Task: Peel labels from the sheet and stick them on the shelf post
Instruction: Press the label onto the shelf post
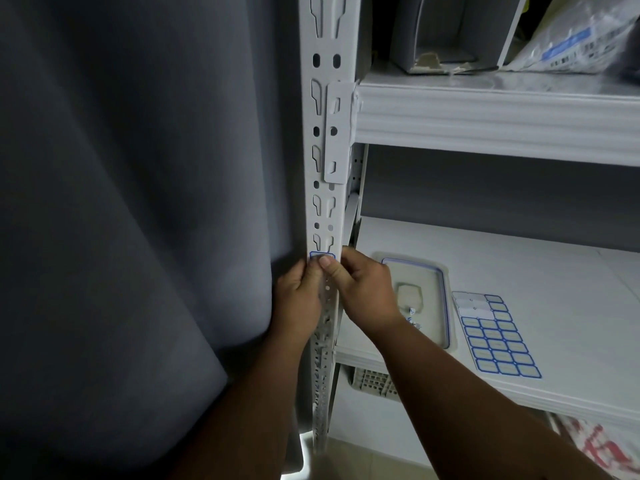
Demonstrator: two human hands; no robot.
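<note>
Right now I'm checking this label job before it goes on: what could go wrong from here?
The label sits on the shelf post just below a slot, so an edge may bridge a hole and lift. Both thumbs, left hand and right hand, cover its lower part, so it could dry skewed unnoticed. The label sheet lies near the shelf's front edge, where the right forearm could knock it.

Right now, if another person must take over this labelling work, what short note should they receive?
Left hand: on the shelf post, thumb pressing the blue-bordered label.
Right hand: thumb also on this label, fingers behind the post.
Label sheet: flat on the lower shelf, beside a clear container.
Done: some labels at the sheet's top are already gone; one is going on the post.
Left: smooth this label down, then peel and stick the remaining ones.
</note>
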